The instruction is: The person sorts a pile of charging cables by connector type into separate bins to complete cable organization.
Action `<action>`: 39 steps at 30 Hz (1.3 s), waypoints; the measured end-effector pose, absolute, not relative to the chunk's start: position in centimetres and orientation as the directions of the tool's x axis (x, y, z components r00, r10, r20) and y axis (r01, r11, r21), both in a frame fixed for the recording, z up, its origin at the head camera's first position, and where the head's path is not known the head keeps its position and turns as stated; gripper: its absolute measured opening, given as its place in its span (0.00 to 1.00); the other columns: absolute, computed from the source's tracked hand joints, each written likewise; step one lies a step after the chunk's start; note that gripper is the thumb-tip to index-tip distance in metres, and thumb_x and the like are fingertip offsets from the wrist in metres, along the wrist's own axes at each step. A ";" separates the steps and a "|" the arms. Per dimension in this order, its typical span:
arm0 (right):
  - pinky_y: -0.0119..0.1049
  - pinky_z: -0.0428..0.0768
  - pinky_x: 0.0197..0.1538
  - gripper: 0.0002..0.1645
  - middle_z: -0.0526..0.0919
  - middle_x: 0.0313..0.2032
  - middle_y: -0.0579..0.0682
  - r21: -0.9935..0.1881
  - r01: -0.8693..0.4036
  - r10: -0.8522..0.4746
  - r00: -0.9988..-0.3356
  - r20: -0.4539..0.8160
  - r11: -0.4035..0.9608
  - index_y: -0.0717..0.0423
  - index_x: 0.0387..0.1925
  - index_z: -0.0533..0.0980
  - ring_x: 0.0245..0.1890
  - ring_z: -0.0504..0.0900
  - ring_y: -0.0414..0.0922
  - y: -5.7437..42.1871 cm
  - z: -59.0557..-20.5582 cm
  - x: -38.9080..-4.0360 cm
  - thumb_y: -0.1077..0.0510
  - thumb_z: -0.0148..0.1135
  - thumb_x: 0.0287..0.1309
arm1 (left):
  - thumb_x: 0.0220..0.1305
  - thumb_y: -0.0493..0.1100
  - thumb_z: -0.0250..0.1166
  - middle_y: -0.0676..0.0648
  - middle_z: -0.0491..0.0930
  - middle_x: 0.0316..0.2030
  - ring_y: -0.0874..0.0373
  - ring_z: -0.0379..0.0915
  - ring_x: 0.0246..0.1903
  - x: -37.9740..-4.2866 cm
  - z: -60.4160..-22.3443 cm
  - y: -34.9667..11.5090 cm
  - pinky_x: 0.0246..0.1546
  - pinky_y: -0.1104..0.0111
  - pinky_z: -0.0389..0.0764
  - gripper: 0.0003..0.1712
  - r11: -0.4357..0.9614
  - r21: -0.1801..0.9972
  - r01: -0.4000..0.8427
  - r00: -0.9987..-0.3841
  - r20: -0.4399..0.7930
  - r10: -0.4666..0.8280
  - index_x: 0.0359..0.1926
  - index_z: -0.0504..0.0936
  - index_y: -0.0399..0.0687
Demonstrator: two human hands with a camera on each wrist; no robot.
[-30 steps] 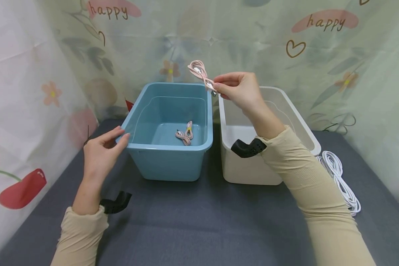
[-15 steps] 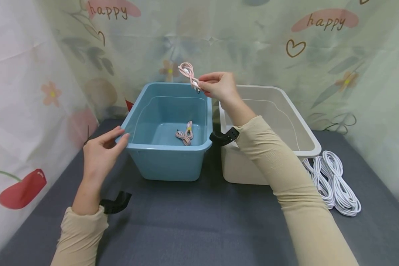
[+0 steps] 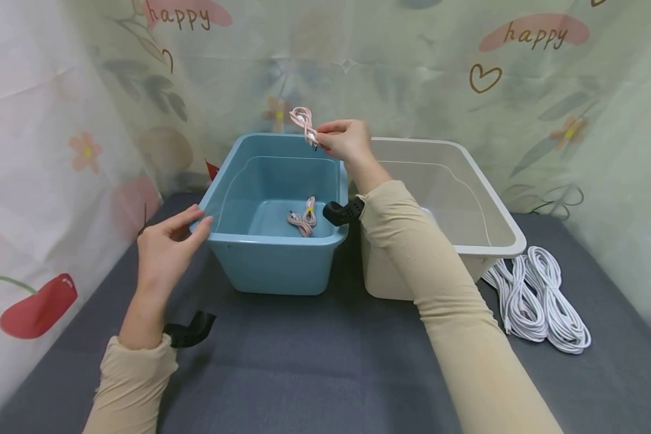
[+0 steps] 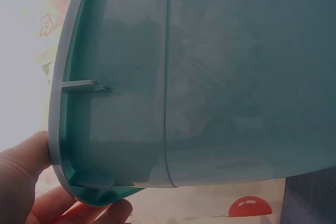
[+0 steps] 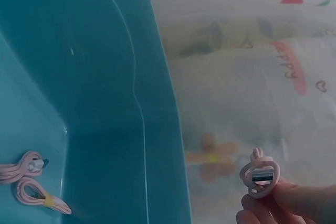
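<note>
A coiled pink charging cable (image 3: 303,123) is pinched by one end between the thumb and fingers of my right hand (image 3: 349,141), above the far right part of the blue bin. In the right wrist view its metal USB plug (image 5: 262,174) faces the camera. Inside the blue bin (image 3: 273,240) lies another coiled pink cable (image 3: 304,218), banded with a yellow tie. My left hand (image 3: 165,247) grips the bin's near left corner. The left wrist view shows the thumb (image 4: 37,153) against the rim and the other fingers curled around the corner, partly hidden behind it.
Right of the blue bin stands a cream bin (image 3: 490,250), partly covered by my right sleeve. Bundled white cables (image 3: 553,301) lie on the dark tabletop (image 3: 282,361) at its right. A patterned curtain (image 3: 390,78) hangs behind and at the sides.
My right hand has moved left with the pink cable, from between the bins to over the blue bin's far right part. The sleeve uncovers more white cables. My left hand stays at the corner.
</note>
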State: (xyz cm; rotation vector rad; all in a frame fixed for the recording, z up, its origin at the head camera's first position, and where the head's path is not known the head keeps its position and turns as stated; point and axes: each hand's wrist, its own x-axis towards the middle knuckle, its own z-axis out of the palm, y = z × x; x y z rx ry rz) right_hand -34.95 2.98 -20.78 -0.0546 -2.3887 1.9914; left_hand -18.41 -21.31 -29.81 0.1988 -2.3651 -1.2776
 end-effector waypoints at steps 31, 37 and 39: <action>0.32 0.83 0.42 0.11 0.85 0.44 0.53 -0.975 0.137 0.123 -0.986 -0.116 0.175 0.57 0.41 0.83 0.28 0.80 0.39 0.3 -22.7 -37.1 0.62 0.66 0.53 | 0.59 0.53 0.64 0.49 0.76 0.57 0.53 0.76 0.55 -18.4 -29.8 -21.3 0.47 0.79 0.77 0.24 0.564 0.819 0.103 -0.889 0.331 -0.318 0.54 0.80 0.48; 0.34 0.82 0.49 0.15 0.82 0.50 0.53 -0.973 0.149 0.090 -0.987 -0.135 0.178 0.57 0.46 0.81 0.41 0.83 0.44 0.3 -22.7 -36.9 0.62 0.65 0.54 | 0.59 0.53 0.64 0.49 0.76 0.57 0.53 0.76 0.55 -18.4 -29.9 -21.4 0.48 0.79 0.77 0.24 0.564 0.819 0.105 -0.887 0.333 -0.319 0.54 0.80 0.48; 0.34 0.80 0.53 0.19 0.79 0.54 0.53 -0.970 0.166 0.059 -0.986 -0.158 0.176 0.58 0.50 0.78 0.50 0.82 0.46 0.4 -22.6 -36.7 0.61 0.64 0.55 | 0.59 0.53 0.64 0.49 0.76 0.57 0.53 0.76 0.55 -18.4 -29.9 -21.4 0.48 0.78 0.77 0.24 0.564 0.819 0.102 -0.888 0.331 -0.320 0.54 0.80 0.49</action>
